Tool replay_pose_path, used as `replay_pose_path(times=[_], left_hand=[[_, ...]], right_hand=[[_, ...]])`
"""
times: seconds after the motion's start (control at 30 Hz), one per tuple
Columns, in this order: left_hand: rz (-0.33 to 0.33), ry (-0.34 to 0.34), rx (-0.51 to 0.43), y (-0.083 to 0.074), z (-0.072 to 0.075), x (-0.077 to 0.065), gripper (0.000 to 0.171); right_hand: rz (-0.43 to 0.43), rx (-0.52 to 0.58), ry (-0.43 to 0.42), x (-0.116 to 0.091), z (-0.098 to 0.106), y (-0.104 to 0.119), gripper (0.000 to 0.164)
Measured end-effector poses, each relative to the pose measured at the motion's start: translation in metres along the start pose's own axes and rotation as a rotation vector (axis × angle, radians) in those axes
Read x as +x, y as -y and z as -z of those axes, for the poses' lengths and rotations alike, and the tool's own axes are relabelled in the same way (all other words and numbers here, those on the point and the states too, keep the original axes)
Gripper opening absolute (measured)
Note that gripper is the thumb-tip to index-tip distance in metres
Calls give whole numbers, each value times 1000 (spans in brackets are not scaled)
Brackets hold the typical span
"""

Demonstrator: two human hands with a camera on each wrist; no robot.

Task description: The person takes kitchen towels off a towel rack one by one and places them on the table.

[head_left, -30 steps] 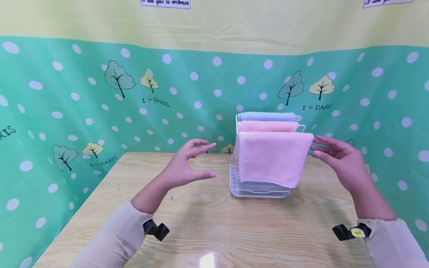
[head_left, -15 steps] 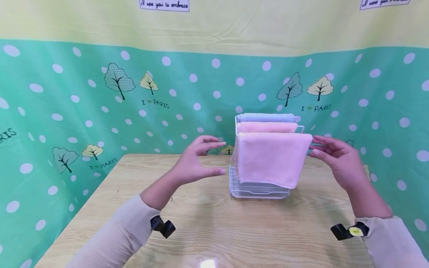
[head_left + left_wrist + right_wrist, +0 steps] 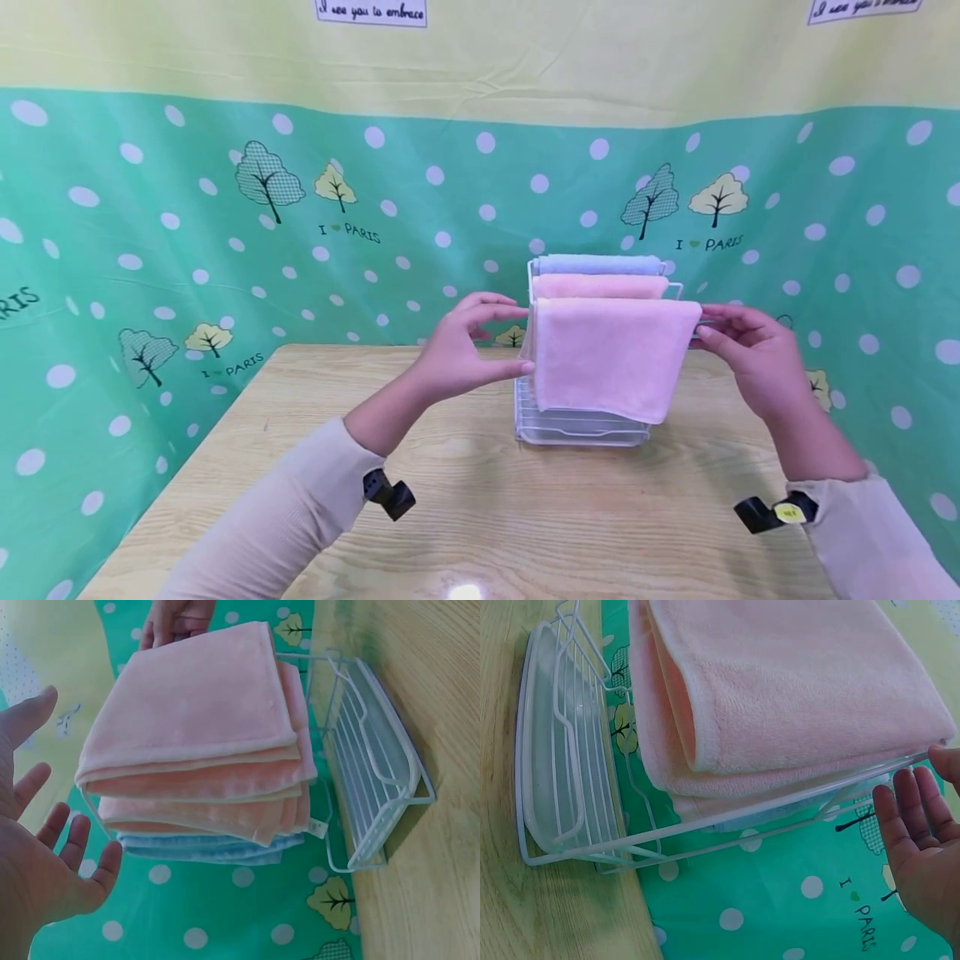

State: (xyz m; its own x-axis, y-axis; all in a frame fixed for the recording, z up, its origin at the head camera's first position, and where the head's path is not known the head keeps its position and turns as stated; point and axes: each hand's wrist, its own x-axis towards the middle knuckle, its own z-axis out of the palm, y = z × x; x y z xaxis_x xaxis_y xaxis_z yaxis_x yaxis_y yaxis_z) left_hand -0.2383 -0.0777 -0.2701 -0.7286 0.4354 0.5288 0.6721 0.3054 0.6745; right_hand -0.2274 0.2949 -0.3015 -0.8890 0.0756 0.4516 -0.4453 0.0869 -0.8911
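Note:
A white wire rack (image 3: 583, 435) with a shallow tray at its base carries a folded pink towel (image 3: 615, 358) over its front bar. Behind that hang a second pink towel (image 3: 600, 286) and a blue towel (image 3: 600, 264). My left hand (image 3: 467, 354) is at the rack's left side, thumb and fingers spread; the left wrist view shows a gap between it and the towels. At the right side, my right hand (image 3: 765, 358) has its thumb at the rack's upper front corner. Its other fingers (image 3: 911, 806) lie beside the wire frame, loosely extended.
The rack stands on a wooden table (image 3: 480, 500), right of the middle. A green and yellow printed curtain (image 3: 420, 208) hangs behind the table and along its sides. Each wrist wears a black camera (image 3: 390, 494).
My left hand has moved right, from well apart to the front towel's left edge. My right hand has shifted only slightly toward the rack's corner. Rack and towels look unmoved.

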Motion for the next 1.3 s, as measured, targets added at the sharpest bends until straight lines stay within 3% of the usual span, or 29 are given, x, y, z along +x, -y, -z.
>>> replay_pose_path(times=[0.23,0.53,0.87,1.07,1.3], left_hand=[[-6,-18,-28,-4,-7,7,54],[-40,-19,-9,-12,-12,15,54],[-39,17,-12,-24,-10,32,55],[12,57,71,-32,-10,44,56],[62,98,53,-37,-14,51,54]], right_hand=[[50,109,-1,2,-4,-4,27],[63,171,-5,3,-8,-10,28],[109,135,-39,5,-12,-11,21],[139,119,-38,4,-12,-12,17],[114,97,-43,1,-13,-10,15]])
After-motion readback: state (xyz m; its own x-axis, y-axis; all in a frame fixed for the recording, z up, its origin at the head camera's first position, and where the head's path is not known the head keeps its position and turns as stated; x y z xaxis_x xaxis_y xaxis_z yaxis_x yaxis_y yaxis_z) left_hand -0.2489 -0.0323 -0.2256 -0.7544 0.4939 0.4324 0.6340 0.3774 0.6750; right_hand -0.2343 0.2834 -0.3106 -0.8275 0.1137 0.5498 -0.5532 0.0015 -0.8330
